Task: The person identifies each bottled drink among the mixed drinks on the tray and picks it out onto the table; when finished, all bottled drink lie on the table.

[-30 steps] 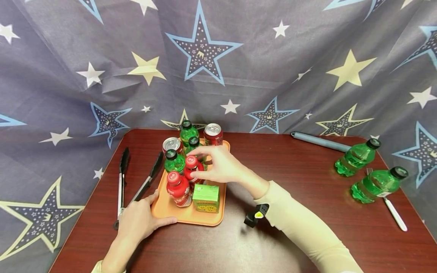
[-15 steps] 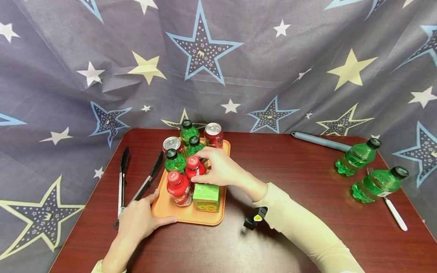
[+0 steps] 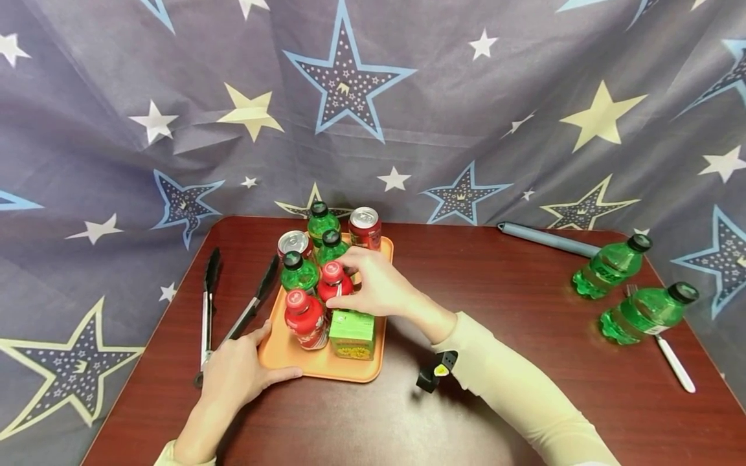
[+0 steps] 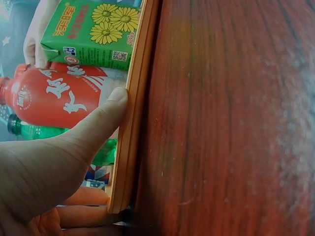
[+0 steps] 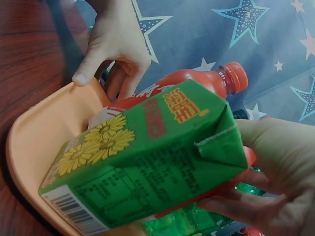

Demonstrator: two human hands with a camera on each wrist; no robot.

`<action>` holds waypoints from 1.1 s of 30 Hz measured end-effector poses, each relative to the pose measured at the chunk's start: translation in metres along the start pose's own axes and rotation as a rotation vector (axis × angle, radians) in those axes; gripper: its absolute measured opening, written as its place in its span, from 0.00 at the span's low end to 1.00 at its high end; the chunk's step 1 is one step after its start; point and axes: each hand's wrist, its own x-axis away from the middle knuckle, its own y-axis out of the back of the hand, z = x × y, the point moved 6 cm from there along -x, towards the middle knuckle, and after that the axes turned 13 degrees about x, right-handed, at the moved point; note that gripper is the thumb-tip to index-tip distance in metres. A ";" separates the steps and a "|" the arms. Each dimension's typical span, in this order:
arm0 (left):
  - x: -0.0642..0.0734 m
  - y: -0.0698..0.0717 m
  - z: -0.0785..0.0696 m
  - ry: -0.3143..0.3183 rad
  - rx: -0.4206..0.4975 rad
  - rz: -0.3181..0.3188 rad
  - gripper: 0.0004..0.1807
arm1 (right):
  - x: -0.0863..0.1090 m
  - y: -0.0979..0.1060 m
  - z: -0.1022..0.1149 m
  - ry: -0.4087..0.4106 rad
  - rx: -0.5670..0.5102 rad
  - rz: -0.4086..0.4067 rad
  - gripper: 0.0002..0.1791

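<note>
My left hand (image 3: 233, 372) holds the near left corner of an orange tray (image 3: 326, 370); in the left wrist view its thumb (image 4: 96, 123) lies on the rim. My right hand (image 3: 379, 285) grips a red plastic bottle (image 3: 337, 288) between thumb and fingers, among the other drinks on the tray. Another red bottle (image 3: 307, 327) stands upright in front of it to the left. A green drink carton (image 3: 352, 336) with yellow flowers stands at the near right, hiding much of the gripped bottle in the right wrist view. Behind are several green bottles (image 3: 300, 277) and two cans (image 3: 365, 226).
Black-tipped tongs (image 3: 206, 317) lie spread left of the tray. At the right, two green bottles (image 3: 612, 265) lie tilted on a fork (image 3: 673, 362) and near a grey-blue rod (image 3: 548, 239). A star-patterned cloth (image 3: 443, 97) hangs behind the table (image 3: 466, 278).
The gripped red bottle has shifted slightly to the right within the tray, with my right hand around it. My left hand stays on the tray corner.
</note>
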 end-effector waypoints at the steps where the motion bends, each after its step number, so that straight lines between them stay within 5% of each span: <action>1: 0.000 0.000 0.000 0.001 0.000 0.000 0.69 | 0.000 0.001 -0.001 -0.008 0.002 0.000 0.26; 16: 0.000 -0.002 0.003 -0.006 0.006 -0.010 0.67 | 0.016 0.063 -0.019 -0.081 0.007 -0.150 0.24; 33: 0.001 -0.001 0.000 -0.029 0.012 -0.027 0.67 | 0.073 0.145 -0.074 -0.300 0.096 -0.254 0.22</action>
